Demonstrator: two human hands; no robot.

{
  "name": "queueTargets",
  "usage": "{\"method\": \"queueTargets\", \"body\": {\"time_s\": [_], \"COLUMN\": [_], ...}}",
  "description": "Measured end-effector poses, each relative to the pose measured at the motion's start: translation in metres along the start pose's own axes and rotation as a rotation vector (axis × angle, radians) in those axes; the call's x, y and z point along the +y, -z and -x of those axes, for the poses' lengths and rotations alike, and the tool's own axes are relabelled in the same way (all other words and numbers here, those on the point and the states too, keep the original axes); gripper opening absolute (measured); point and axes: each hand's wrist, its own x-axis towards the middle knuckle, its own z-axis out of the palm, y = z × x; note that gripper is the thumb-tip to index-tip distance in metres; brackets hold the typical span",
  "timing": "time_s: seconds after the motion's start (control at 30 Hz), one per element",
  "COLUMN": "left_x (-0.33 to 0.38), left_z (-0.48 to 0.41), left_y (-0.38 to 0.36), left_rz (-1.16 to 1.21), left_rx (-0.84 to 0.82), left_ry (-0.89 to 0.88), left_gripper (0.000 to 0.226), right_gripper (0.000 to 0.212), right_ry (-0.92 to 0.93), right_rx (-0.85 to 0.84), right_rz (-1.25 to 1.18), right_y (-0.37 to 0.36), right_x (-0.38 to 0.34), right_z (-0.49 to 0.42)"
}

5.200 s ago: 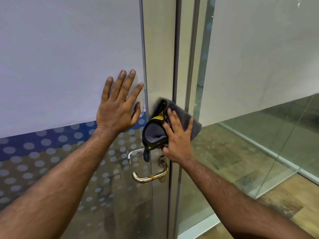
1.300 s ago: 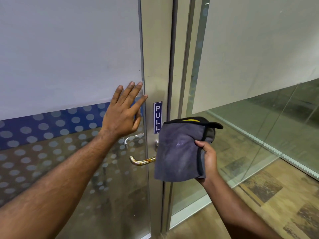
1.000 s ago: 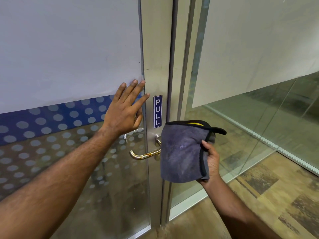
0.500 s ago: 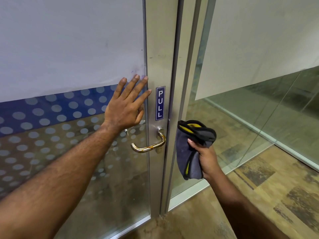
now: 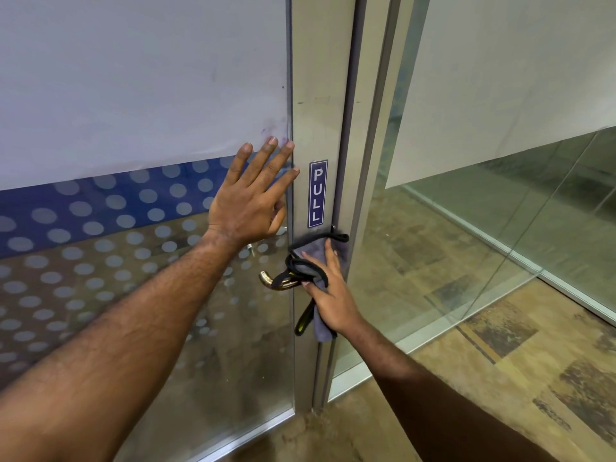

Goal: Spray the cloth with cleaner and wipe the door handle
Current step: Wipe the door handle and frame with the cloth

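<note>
The door handle (image 5: pixel 271 282) is made of glossy, brass-toned metal. The cloth (image 5: pixel 311 258) is seen as soft, matt grey fabric. The door frame (image 5: pixel 316 95) is finished in brushed metal, beside frosted, dotted glass (image 5: pixel 100 228).

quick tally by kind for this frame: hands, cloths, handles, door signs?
Hands: 2, left hand flat on the glass, right hand pressing the cloth
Cloths: 1, grey cloth
Door handles: 1, brass door handle
Signs: 1, PULL sign
Total: 5
</note>
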Motion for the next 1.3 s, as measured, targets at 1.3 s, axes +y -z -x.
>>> {"method": "queueTargets", "body": {"time_s": [1.3], "left_x": [-0.001], "left_z": [0.003], "left_y": [0.001], "left_rz": [0.028], "left_rx": [-0.070], "left_ry": [-0.010], "left_gripper": [0.068], "right_gripper": [0.084], "right_ry": [0.093], "right_rx": [-0.132], "right_rz": [0.305], "right_y": [0.019], "right_x": [-0.011], "right_z": [-0.001]}}
